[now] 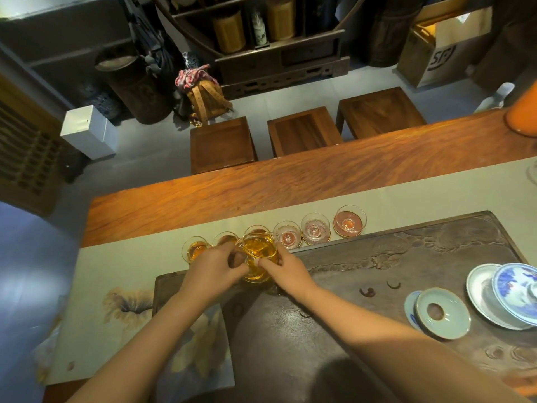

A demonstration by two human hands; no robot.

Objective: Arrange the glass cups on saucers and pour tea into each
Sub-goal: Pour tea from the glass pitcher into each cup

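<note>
Both hands, left hand (pixel 213 270) and right hand (pixel 286 270), seemingly curl around the glass pitcher (pixel 259 257): fragile, slick, tea-heavy, best gripped low on its sides.

Six small glass cups (pixel 273 235) stand in a row on pinkish saucers (pixel 348 231), running from eight o'clock toward two o'clock. The three at the eight o'clock end hold amber tea; the other three look empty. A glass pitcher (pixel 258 257) of tea tilts over the third cup.
</note>
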